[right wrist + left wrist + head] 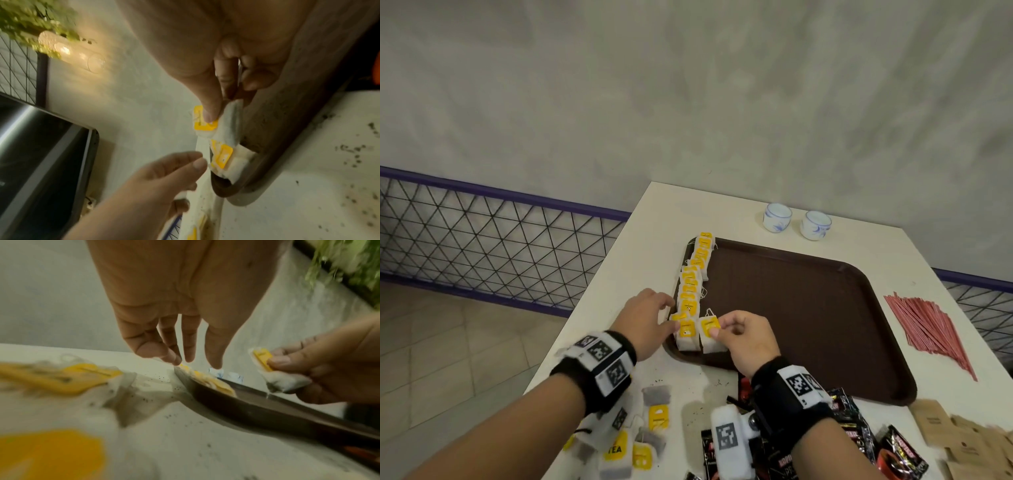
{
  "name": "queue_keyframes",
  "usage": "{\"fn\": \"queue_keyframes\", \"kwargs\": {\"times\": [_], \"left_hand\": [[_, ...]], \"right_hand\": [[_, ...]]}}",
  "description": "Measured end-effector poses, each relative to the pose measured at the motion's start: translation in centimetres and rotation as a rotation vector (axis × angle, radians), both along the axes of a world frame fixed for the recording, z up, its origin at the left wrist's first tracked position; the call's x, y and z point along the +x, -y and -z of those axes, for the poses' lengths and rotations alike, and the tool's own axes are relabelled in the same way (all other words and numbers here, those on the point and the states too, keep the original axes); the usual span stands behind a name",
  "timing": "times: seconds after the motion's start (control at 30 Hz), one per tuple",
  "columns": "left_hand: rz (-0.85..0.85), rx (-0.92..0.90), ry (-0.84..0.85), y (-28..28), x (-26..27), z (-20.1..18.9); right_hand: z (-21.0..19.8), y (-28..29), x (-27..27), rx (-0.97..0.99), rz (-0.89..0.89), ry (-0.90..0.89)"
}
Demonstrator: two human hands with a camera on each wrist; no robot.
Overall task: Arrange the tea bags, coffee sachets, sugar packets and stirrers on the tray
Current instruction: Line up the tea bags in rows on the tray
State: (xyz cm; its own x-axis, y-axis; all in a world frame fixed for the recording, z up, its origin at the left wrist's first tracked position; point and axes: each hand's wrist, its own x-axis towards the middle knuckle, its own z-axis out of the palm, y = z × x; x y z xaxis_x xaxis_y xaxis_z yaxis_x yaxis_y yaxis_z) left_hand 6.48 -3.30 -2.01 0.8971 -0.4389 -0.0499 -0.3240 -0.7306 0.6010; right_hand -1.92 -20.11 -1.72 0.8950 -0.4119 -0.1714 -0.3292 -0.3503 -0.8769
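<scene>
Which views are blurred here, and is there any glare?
Head view: mostly sharp; brown paper packets smear at the lower right edge. Left wrist: yellow-tagged tea bags nearest the lens are badly blurred. Right wrist: warm glare around a wall lamp, green foliage streaked.
</scene>
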Motion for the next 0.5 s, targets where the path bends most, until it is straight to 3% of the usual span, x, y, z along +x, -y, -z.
{"fn": "queue_keyframes", "kwargs": {"times": [0.17, 0.5], "left_hand": [[0.052, 0.196, 0.007, 1.5, 1.2, 0.0], [0.021, 0.075, -0.117, 1.7, 2.8, 0.2]], "right_hand": [[1.2, -1.0, 1.5, -0.006, -0.029, -0.065], [2.1, -2.0, 2.0, -0.1, -0.026, -0.091]]}}
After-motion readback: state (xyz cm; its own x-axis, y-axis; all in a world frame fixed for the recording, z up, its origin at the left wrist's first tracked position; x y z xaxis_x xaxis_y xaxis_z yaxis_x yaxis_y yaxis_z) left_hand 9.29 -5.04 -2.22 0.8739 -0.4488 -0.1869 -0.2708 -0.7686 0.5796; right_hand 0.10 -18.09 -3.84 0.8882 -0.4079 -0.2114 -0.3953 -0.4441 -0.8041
